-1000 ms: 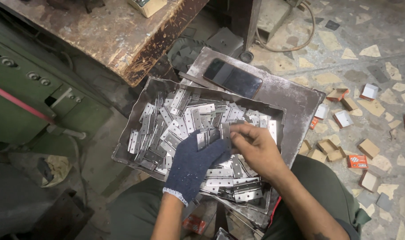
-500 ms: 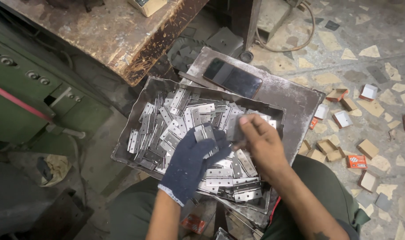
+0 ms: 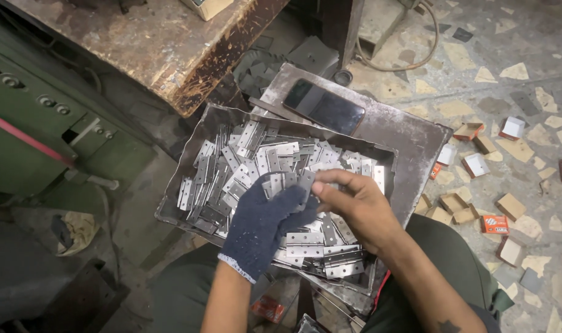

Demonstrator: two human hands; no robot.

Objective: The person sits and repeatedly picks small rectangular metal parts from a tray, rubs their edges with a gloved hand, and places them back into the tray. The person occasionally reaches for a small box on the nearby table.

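hinge | pinched, seemingly, between gloved left hand and right hand fingers

The gloved left hand and bare right hand cover the middle of the hinge pile, hiding what the fingertips pinch. The metal tray has its near right corner lost behind the right forearm. At left, the green machine is cut off by the edge. Far off, the workbench runs out of view.
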